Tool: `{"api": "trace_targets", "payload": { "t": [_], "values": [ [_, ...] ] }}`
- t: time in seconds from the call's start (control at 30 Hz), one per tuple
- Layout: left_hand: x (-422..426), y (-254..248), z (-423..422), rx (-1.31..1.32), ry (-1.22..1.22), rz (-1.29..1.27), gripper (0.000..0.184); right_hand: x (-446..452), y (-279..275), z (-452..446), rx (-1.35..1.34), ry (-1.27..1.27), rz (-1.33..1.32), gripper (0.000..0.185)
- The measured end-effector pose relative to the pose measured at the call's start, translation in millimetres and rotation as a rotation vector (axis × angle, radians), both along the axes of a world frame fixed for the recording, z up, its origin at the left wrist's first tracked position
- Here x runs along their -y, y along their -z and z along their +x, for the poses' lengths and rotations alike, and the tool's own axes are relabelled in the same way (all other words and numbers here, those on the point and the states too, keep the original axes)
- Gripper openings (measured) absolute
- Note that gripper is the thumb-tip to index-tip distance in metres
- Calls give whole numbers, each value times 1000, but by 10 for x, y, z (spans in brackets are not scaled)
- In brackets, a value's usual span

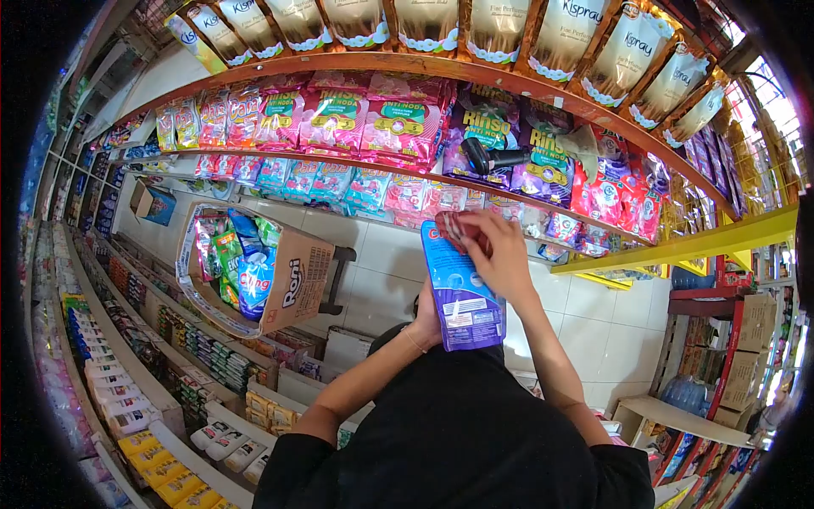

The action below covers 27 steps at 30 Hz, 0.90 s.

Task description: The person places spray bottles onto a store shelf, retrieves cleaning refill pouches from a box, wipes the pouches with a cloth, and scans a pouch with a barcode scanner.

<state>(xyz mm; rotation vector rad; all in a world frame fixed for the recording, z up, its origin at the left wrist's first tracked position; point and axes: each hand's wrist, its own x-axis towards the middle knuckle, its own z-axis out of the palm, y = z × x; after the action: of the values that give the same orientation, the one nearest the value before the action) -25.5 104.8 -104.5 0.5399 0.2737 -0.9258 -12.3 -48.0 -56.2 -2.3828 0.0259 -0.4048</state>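
A blue and purple pouch (462,288) is upright in front of my body, its printed back showing. My left hand (426,316) grips its left edge, with part of the hand hidden behind it. At the pouch's top right, my right hand (496,254) has its fingers bent around a dark red cloth-like item (454,229), which lies against the top corner of the pouch. On the shelf beyond, a black handheld device (492,157) rests on purple Rinso packs (543,161).
An open Roni carton (297,284) holding several pouches stands on a dark-legged support at the left. Shelves of detergent packs (331,123) and Kispray pouches (500,30) run across ahead. A yellow beam (678,246) spans the right. Shelves of goods line the left.
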Motion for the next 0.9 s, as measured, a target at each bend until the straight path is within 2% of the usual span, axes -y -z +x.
{"api": "trace_targets", "payload": {
  "t": [0.1, 0.17, 0.2, 0.3, 0.33, 0.43, 0.5, 0.57, 0.6, 0.63, 0.7, 0.73, 0.83, 0.87, 0.9],
  "values": [
    [-3, -42, 72, 65, -44, -83, 60, -169, -86, -324, -24, -115, -114, 47],
    [-46, 39, 116, 131, -26, -147, 58, -370, -244, -582, -109, -70, -99, 60],
    [-63, 81, 151, 182, 16, -124, 60, -428, -282, -633, -151, -49, -90, 67],
    [54, 14, 42, 443, -76, 76, 64, -433, -95, -614, -259, 101, 153, 82],
    [20, -125, 76, 513, 3, -5, 66, -373, -6, -560, -243, 151, 299, 81],
    [16, -146, 137, 702, -63, -20, 66, -49, 133, -445, -205, 143, 687, 56],
    [-74, -178, 209, 573, -88, -9, 62, 129, 175, -454, -148, 171, 908, 43],
    [-152, -40, 279, 474, -137, 76, 62, 221, 91, -504, -173, 257, 1159, 43],
    [-150, -19, 288, 394, -197, 237, 58, 208, 67, -529, -189, 268, 1271, 43],
    [-128, 66, 303, 432, -184, 274, 55, 186, 55, -568, -206, 280, 1383, 44],
    [-41, 189, 328, 511, -157, 347, 51, 27, 49, -609, -213, 297, 1455, 45],
    [-30, -42, 257, 416, -107, 170, 51, -49, 48, -608, -212, 265, 1441, 49],
    [-117, 172, 28, 205, 62, 5, 51, -225, 87, -518, -1, 137, 1036, 37],
    [-139, 198, 48, 180, 81, -82, 54, -255, 47, -488, 64, 204, 1024, 30],
    [-169, 193, 95, 154, 99, -169, 56, -238, -36, -457, 124, 284, 1047, 32]
  ]
}}
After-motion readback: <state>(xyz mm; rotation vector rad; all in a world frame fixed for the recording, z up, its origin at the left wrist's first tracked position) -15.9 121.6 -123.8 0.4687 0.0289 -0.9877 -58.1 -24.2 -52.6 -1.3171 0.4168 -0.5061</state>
